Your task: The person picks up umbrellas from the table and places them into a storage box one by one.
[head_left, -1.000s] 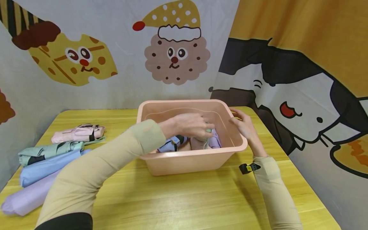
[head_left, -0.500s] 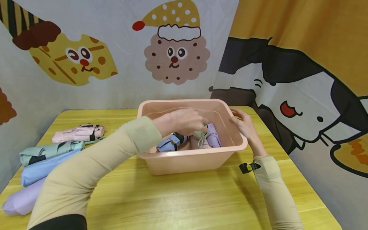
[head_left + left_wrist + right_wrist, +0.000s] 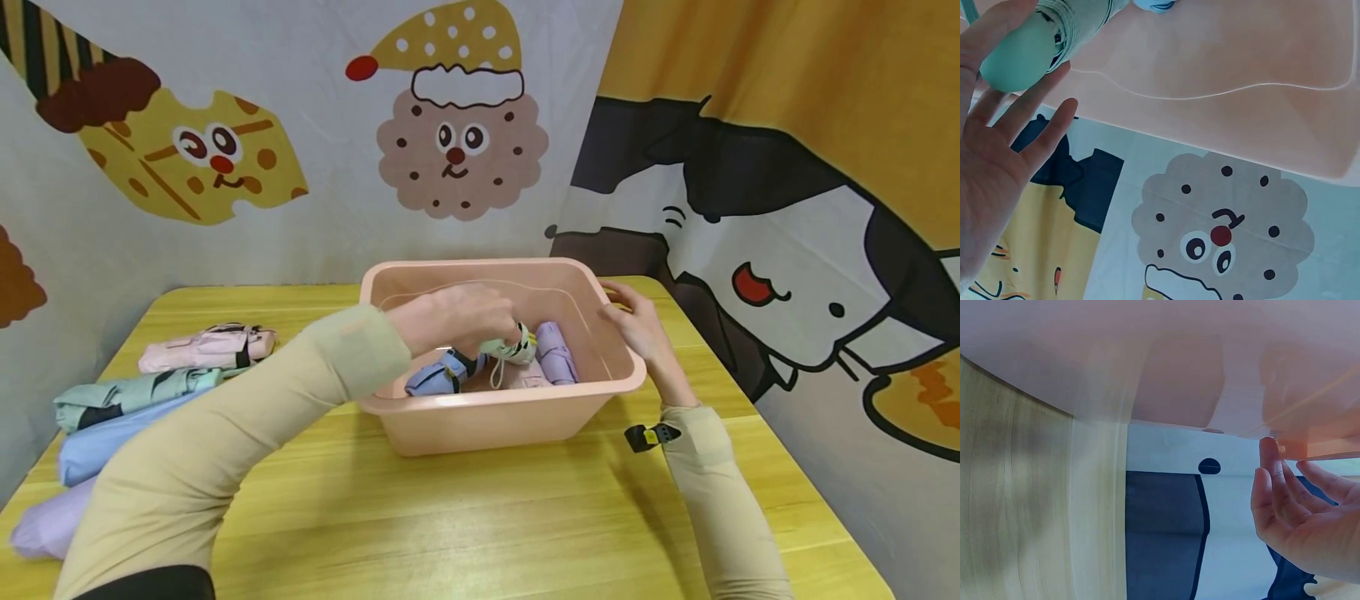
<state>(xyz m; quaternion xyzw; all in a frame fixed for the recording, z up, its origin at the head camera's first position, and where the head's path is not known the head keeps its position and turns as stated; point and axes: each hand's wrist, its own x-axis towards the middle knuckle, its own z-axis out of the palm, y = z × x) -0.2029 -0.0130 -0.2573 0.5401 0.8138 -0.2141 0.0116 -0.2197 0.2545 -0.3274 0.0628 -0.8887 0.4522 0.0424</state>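
Note:
Inside the pink plastic bin (image 3: 480,429), my left hand (image 3: 465,315) grips a folded mint-green umbrella (image 3: 517,350) by its handle end. The left wrist view shows thumb and fingers around the smooth green handle (image 3: 1019,56). Below it lies a pale pink folded umbrella (image 3: 528,377), partly covered. To its right lies a purple one (image 3: 557,354), to the left a blue one (image 3: 437,375) with a dark end. My right hand (image 3: 633,325) holds the bin's right rim; in the right wrist view its bent fingers (image 3: 1282,494) meet the rim.
On the left of the wooden table (image 3: 480,517) several folded umbrellas lie in a row: pink (image 3: 206,348), green (image 3: 135,396), blue (image 3: 112,442) and purple (image 3: 48,521). My left sleeve partly covers the nearer ones. A cartoon-printed cloth (image 3: 322,242) hangs right behind the table.
My left hand has shifted left inside the bin, and the green umbrella has come left with it. More of the purple umbrella shows. My right hand stays on the rim.

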